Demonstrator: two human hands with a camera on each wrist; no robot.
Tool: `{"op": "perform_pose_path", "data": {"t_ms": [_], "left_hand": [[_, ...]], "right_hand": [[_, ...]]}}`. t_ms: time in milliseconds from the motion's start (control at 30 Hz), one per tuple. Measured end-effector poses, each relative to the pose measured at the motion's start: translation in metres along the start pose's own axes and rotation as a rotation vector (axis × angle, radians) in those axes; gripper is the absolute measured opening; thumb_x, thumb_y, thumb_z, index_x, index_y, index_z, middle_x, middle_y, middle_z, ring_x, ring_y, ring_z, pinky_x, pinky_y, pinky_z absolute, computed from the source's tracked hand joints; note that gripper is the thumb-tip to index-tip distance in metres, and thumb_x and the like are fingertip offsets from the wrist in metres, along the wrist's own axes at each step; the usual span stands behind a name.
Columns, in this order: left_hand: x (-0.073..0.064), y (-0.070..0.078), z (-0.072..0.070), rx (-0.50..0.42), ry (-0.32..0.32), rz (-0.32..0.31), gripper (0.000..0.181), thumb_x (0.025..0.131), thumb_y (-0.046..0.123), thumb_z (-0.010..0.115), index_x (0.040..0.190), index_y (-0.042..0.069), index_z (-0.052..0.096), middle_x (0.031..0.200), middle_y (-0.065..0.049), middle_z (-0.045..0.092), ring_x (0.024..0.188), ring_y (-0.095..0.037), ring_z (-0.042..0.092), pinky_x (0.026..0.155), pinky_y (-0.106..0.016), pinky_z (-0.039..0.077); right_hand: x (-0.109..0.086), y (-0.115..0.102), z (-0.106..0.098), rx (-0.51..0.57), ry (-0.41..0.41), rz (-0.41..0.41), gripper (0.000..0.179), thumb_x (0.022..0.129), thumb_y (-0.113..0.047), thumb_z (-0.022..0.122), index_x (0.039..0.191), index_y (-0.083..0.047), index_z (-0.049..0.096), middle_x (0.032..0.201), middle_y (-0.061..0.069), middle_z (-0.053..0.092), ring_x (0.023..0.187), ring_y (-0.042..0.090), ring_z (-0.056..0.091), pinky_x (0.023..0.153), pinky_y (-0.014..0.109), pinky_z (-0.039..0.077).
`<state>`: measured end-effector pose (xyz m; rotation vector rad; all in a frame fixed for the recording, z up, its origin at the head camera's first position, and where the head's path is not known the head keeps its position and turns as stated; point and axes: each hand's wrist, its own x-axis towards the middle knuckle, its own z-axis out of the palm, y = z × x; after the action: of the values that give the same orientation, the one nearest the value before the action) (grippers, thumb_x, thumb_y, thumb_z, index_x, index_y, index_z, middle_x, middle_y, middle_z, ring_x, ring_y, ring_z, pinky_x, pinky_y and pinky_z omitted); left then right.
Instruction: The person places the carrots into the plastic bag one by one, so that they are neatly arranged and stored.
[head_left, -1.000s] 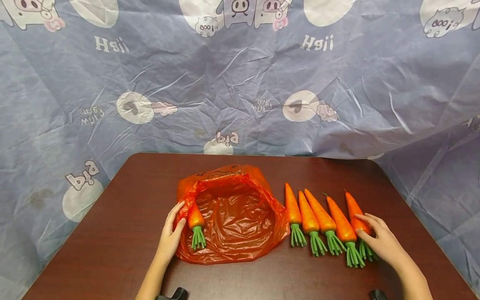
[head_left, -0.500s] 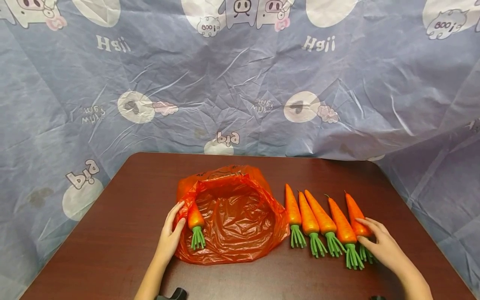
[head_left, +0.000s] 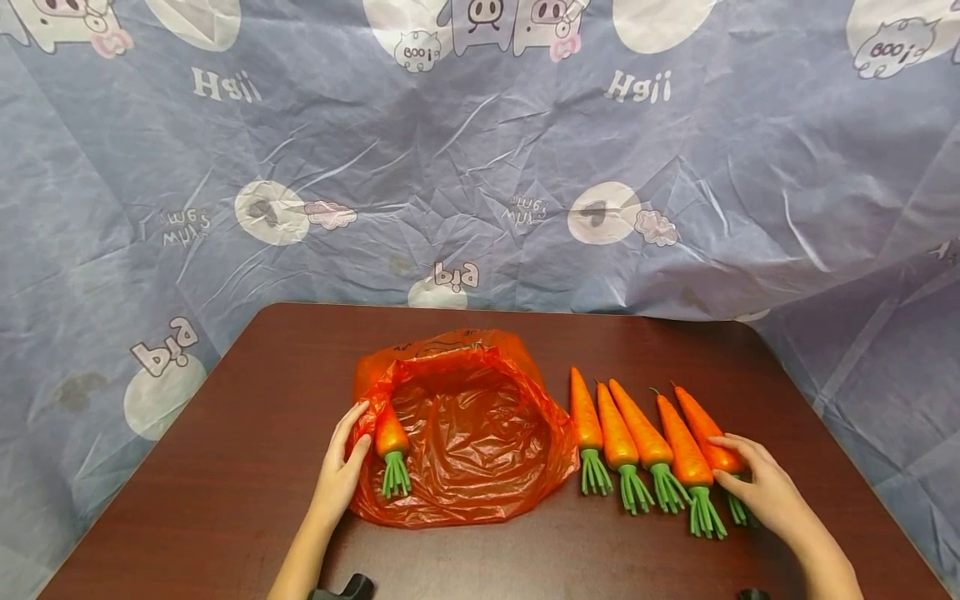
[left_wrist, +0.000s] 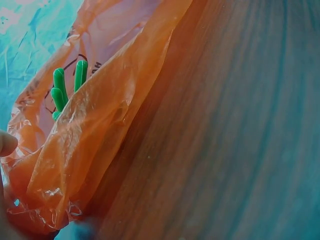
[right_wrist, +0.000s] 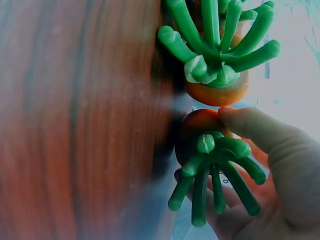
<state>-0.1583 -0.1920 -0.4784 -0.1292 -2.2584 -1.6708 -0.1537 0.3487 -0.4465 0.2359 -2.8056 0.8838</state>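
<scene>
A thin orange-red plastic bag (head_left: 480, 442) lies on the table with its mouth spread toward me. My left hand (head_left: 343, 462) pinches the left edge of its mouth. Just inside that edge is one carrot (head_left: 391, 437), its green stems pointing at me; in the left wrist view only its stems (left_wrist: 59, 90) show above the film. At the right, my right hand (head_left: 761, 479) grips the rightmost carrot (head_left: 696, 417) near its stem end, thumb on one side and fingers on the other. In the right wrist view that carrot's stems (right_wrist: 215, 175) hang between thumb and fingers.
Several more carrots lie side by side between the bag and my right hand, such as the carrot (head_left: 585, 417) touching or nearly touching the bag. The brown table (head_left: 225, 467) ends at a printed cloth backdrop (head_left: 480, 167) behind.
The rightmost carrot's tip has swung left toward its neighbour, and its stems have turned right, under my right hand. My left hand and the bag have kept their place.
</scene>
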Motion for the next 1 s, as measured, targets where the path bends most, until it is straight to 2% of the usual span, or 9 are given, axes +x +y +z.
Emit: {"op": "perform_pose_path", "data": {"t_ms": [100,200,267,433,533,667,733,833,1000], "left_hand": [[0.001,0.001,0.000,0.008,-0.002,-0.003,0.043,0.094,0.013,0.047,0.136,0.013,0.040,0.146,-0.011,0.030,0.128,0.004,0.024,0.101,-0.007,0.020],[0.001,0.002,0.000,0.015,-0.003,-0.004,0.043,0.094,0.013,0.047,0.136,0.013,0.040,0.146,-0.011,0.030,0.132,-0.005,0.025,0.106,-0.017,0.021],[0.001,0.002,0.000,0.020,-0.005,-0.008,0.043,0.094,0.013,0.047,0.136,0.013,0.040,0.146,-0.011,0.029,0.133,-0.010,0.025,0.106,-0.018,0.021],[0.000,0.003,-0.002,0.023,-0.009,-0.025,0.043,0.093,0.014,0.048,0.136,0.015,0.040,0.146,-0.009,0.029,0.133,-0.013,0.025,0.110,-0.037,0.021],[-0.001,0.004,-0.003,0.021,-0.007,-0.025,0.043,0.093,0.013,0.048,0.136,0.014,0.040,0.146,-0.009,0.029,0.132,-0.009,0.025,0.107,-0.052,0.020],[-0.001,0.005,-0.003,0.026,-0.008,-0.031,0.043,0.093,0.014,0.048,0.136,0.015,0.040,0.146,-0.008,0.030,0.130,-0.002,0.025,0.110,-0.039,0.022],[-0.001,0.005,-0.003,0.023,-0.009,-0.028,0.043,0.093,0.014,0.048,0.136,0.015,0.040,0.146,-0.008,0.030,0.129,0.001,0.025,0.108,-0.024,0.022],[0.000,0.004,-0.001,0.010,-0.007,-0.014,0.043,0.093,0.013,0.048,0.135,0.013,0.041,0.146,-0.010,0.030,0.130,-0.001,0.025,0.100,-0.007,0.019],[0.000,0.003,0.000,-0.009,-0.006,0.017,0.042,0.093,0.010,0.047,0.135,0.009,0.041,0.145,-0.015,0.030,0.133,-0.018,0.025,0.097,-0.002,0.018]], "right_hand": [[0.002,0.000,0.000,-0.013,0.012,-0.004,0.039,0.084,-0.017,0.063,0.118,-0.002,0.053,0.128,0.028,0.041,0.127,0.019,0.030,0.099,0.034,0.028],[0.003,-0.002,-0.003,-0.016,0.000,0.012,0.040,0.084,-0.017,0.063,0.119,0.000,0.053,0.127,0.030,0.041,0.123,0.038,0.034,0.088,0.059,0.029],[0.004,-0.004,-0.005,-0.029,-0.011,0.026,0.041,0.084,-0.018,0.063,0.119,0.001,0.053,0.127,0.031,0.041,0.111,0.051,0.037,0.084,0.061,0.030],[0.003,-0.013,-0.011,-0.070,0.015,0.043,0.043,0.083,-0.021,0.064,0.119,0.000,0.054,0.127,0.030,0.043,0.109,0.049,0.041,0.082,0.056,0.033],[0.004,-0.021,-0.015,-0.072,0.059,0.035,0.043,0.082,-0.023,0.066,0.119,-0.002,0.056,0.127,0.028,0.045,0.105,0.030,0.049,0.084,0.029,0.040],[0.005,-0.034,-0.021,-0.039,0.106,0.014,0.045,0.081,-0.025,0.067,0.120,-0.004,0.057,0.127,0.025,0.047,0.096,-0.019,0.039,0.068,0.000,0.027],[0.005,-0.042,-0.024,-0.023,0.122,0.003,0.045,0.081,-0.025,0.067,0.121,-0.006,0.057,0.128,0.023,0.048,0.093,-0.031,0.023,0.069,0.001,0.026],[0.006,-0.054,-0.025,-0.009,0.143,-0.019,0.045,0.081,-0.025,0.068,0.121,-0.009,0.057,0.132,0.008,0.048,0.094,-0.031,0.024,0.071,0.001,0.027],[0.007,-0.074,-0.022,0.007,0.126,-0.047,0.044,0.080,-0.023,0.069,0.120,-0.010,0.058,0.128,0.001,0.048,0.092,-0.030,0.028,0.070,-0.001,0.031]]}}
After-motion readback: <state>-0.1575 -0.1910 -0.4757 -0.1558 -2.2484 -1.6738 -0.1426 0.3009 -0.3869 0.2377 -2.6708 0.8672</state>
